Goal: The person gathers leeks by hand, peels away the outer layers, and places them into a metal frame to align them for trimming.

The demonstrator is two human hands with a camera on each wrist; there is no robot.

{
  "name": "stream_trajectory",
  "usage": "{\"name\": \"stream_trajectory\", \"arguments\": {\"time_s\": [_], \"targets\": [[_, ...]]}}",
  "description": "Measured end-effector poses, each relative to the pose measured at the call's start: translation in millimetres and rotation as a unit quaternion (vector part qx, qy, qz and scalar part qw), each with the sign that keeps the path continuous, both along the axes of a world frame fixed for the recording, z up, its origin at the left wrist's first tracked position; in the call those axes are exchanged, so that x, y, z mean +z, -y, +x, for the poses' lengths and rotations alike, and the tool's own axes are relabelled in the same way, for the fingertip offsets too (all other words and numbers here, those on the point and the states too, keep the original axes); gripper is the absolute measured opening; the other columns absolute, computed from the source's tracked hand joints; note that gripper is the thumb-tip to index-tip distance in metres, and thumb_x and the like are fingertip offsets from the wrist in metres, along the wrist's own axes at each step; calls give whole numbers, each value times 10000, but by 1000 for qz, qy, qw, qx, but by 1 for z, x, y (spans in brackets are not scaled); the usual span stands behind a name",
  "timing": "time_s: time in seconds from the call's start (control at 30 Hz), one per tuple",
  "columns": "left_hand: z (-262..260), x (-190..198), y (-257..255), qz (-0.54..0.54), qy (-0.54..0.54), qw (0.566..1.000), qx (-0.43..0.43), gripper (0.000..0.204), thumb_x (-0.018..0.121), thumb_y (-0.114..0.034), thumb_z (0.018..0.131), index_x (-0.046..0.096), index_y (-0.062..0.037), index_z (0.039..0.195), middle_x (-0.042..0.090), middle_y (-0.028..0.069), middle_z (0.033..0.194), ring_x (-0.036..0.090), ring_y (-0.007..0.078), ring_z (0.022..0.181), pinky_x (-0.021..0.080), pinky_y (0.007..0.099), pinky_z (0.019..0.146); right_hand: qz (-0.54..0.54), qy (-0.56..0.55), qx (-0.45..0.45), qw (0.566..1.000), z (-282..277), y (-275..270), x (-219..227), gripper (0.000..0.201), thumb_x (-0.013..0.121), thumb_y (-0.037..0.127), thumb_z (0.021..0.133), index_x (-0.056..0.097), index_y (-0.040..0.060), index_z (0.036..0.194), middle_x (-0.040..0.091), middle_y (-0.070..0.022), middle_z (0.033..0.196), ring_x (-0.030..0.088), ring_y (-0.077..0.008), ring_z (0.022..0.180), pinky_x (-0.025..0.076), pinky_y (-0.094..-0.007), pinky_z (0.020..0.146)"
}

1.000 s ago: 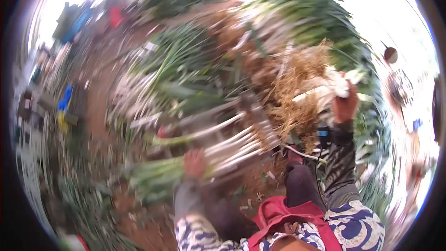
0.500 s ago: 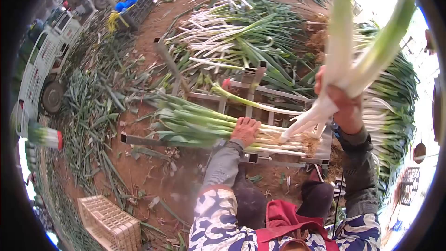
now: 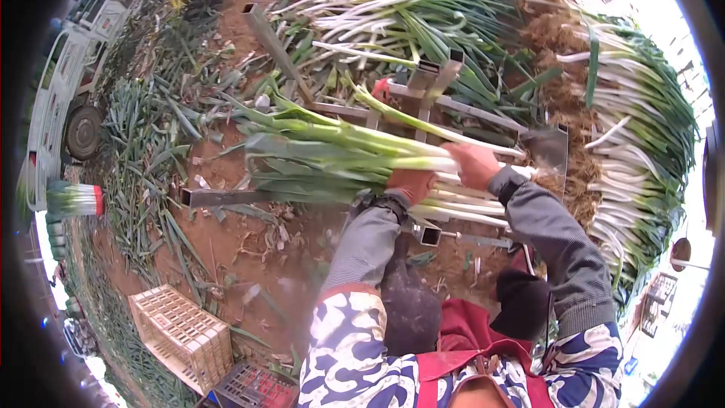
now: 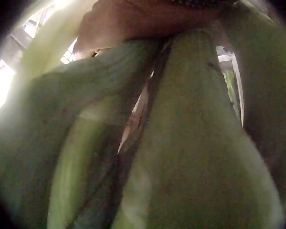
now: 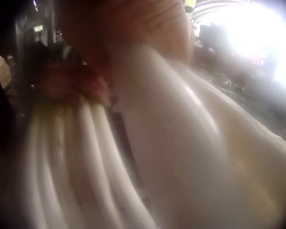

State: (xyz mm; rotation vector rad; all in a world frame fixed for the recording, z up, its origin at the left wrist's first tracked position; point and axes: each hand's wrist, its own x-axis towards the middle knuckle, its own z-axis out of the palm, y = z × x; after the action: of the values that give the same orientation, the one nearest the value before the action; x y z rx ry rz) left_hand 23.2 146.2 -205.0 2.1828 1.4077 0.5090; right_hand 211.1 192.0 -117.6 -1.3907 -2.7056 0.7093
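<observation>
My right hand (image 3: 474, 165) grips the white stems of a few long green onions (image 3: 332, 132), whose leaves point left over the bunch below. In the right wrist view, thick white stems (image 5: 176, 138) come out from under that hand. Close beside it, my left hand (image 3: 411, 183) holds the lower bunch of green onions (image 3: 464, 210) on a metal frame (image 3: 272, 49); the right wrist view shows its fingers (image 5: 74, 86) curled over several stems. Wide green leaves (image 4: 195, 133) fill the left wrist view. One separate green onion (image 3: 430, 127) lies across the frame behind the hands.
A loose pile of green onions (image 3: 362, 11) lies beyond the frame. Rooted ones are stacked in a long row (image 3: 642, 128) at right. Leaf scraps (image 3: 143, 151) cover the ground at left, near a beige crate (image 3: 185, 332) and a parked truck (image 3: 53, 106).
My right hand picked up green onions from the right, swung them upright, then laid them leftward over the bunch. My left hand stayed on the bunch. The view has shifted.
</observation>
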Motion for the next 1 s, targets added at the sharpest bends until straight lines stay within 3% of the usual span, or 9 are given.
{"name": "stream_trajectory", "arguments": {"time_s": [0.07, 0.1, 0.27, 0.4, 0.5, 0.6, 0.63, 0.8, 1.0], "targets": [[-1, -8, -5, 188, -48, 981, -28, 230, 544, -280, 832, 600, -159, 1018, 612, 105, 1000, 568, 327, 948, 426, 464, 827, -21, 51, -41, 998, 2, -8, 22, 489, 569, 73, 709, 529, 83, 1196, 636, -164, 982, 611, -366, 864, 488, -459, 737], [-2, 12, -4, 182, -38, 982, -33, 236, 562, -261, 821, 603, -164, 1032, 593, 79, 1108, 540, 293, 1044, 387, 469, 899, -6, 39, -43, 998, 9, -11, 14, 488, 570, 70, 702, 538, 80, 1189, 634, -162, 995, 611, -362, 874, 489, -456, 748], [-1, 9, 0, 143, -40, 988, -30, 314, 593, -243, 790, 611, -148, 1089, 594, 36, 1075, 506, 244, 1071, 371, 438, 920, 142, -16, 20, 990, 26, -20, -3, 424, 570, 60, 674, 606, 67, 1096, 619, -158, 1057, 608, -342, 932, 493, -447, 799], [-3, 12, -1, 124, -75, 988, -44, 335, 596, -222, 790, 611, -150, 1117, 597, 21, 1073, 505, 229, 1049, 366, 419, 924, -8, 75, -50, 996, 19, -36, 73, 252, 564, 57, 670, 616, 39, 917, 644, -164, 783, 630, -368, 777, 507, -453, 708], [-2, 15, -4, 105, -91, 989, -49, 341, 592, -223, 798, 608, -149, 1130, 596, 17, 1081, 502, 224, 1053, 363, 415, 930, 19, 13, -43, 999, 31, -37, 108, 258, 630, 82, 688, 616, 97, 945, 630, -150, 740, 626, -354, 761, 498, -434, 652], [-1, 15, -2, 123, -83, 988, -46, 333, 589, -220, 804, 611, -150, 1129, 589, 10, 1102, 482, 219, 1078, 349, 414, 946, 90, -32, -52, 994, 35, -24, 81, 224, 642, 146, 708, 604, 85, 919, 643, -136, 772, 641, -340, 761, 505, -446, 655], [-1, 20, -3, 143, -83, 985, -49, 333, 563, -254, 834, 604, -172, 1154, 622, 33, 1058, 549, 249, 1017, 405, 426, 896, 90, -31, -73, 993, 31, -17, 56, 239, 652, 160, 712, 598, 99, 937, 643, -113, 811, 642, -318, 794, 497, -449, 672], [4, 22, -8, -76, -218, 971, -54, 330, 458, -381, 902, 615, -190, 1121, 665, 98, 940, 634, 319, 837, 483, 460, 762, 109, -4, -174, 979, 4, 19, -42, 370, 709, 184, 672, 563, 137, 1009, 598, -42, 912, 596, -260, 927, 428, -432, 764], [6, 35, -7, -88, -211, 972, -53, 336, 472, -376, 892, 626, -135, 1068, 654, 135, 974, 620, 344, 889, 473, 467, 802, 138, -40, -197, 970, 7, 24, -54, 470, 754, 308, 669, 540, 156, 1059, 576, -50, 948, 567, -241, 950, 351, -423, 773]]}}
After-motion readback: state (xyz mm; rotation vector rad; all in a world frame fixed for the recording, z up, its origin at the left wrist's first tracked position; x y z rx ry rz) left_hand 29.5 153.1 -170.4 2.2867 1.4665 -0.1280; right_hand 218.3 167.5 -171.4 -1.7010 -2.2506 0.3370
